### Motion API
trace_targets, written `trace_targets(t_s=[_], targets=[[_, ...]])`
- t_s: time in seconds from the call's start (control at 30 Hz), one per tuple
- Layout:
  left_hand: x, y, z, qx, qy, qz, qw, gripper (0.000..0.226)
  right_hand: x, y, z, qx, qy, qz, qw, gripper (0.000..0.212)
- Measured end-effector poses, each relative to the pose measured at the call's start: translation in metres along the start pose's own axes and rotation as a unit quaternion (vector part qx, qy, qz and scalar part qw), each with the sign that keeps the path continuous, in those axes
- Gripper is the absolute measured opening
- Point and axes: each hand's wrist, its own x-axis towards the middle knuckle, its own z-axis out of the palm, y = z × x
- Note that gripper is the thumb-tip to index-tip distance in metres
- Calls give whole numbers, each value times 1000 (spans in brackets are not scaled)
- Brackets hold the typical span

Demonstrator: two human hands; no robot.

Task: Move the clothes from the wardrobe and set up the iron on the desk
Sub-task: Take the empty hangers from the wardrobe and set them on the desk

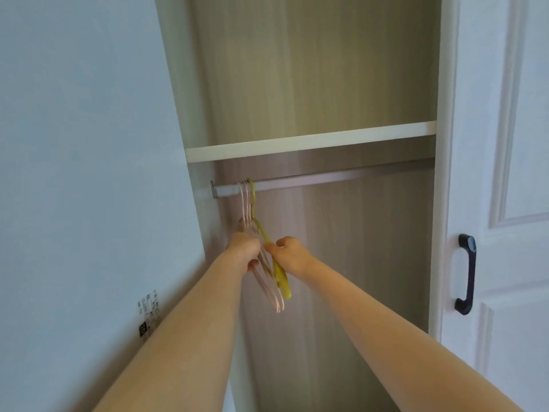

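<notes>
- Here the wardrobe (312, 84) stands open, and its wood-grain back and its white shelf (312, 139) fill most of the view. No garment shows anywhere inside, so the clothes part of the task looks done or nearly so; that is a judgement from the bare interior alone.
- Its right door (505, 144), with a dark handle (465, 275), is closed beside the opening; the pale panel (74, 144) on the left carries small labels too blurred to read.
- The rail (297, 181) under the shelf holds only bare hangers at its left end, their hooks over it.
- The left hand (245, 248) is clenched around the bunch of pink hangers (271, 292), fingers curled over their shoulders.
- The right hand (289, 252) pinches the yellow hanger (280, 278) just beside that bunch, the two hands almost touching.
- The step in hand seems to be gathering the hangers. Next, the hooks must be lifted up and clear of the rail, then drawn out together without tangling.
- How many pink hangers there are cannot be counted through the motion blur. The iron and the desk lie outside the view, and the wardrobe's lower part is cut off behind the forearms.
</notes>
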Motion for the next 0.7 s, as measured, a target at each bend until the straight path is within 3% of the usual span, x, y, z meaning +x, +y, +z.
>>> trace_targets(t_s=[0.1, 0.2, 0.7], targets=[[9, -2, -3, -71, 22, -13, 997, 12, 4, -1, 6, 24, -10, 4, 1000, 31], [16, -5, -4, -132, 41, -28, 990, 16, 7, 0, 7, 67, -37, 19, 997, 10], [13, -2, -1, -347, -17, -62, 935, 9, -2, -3, 5, 113, 11, 25, 993, 19]])
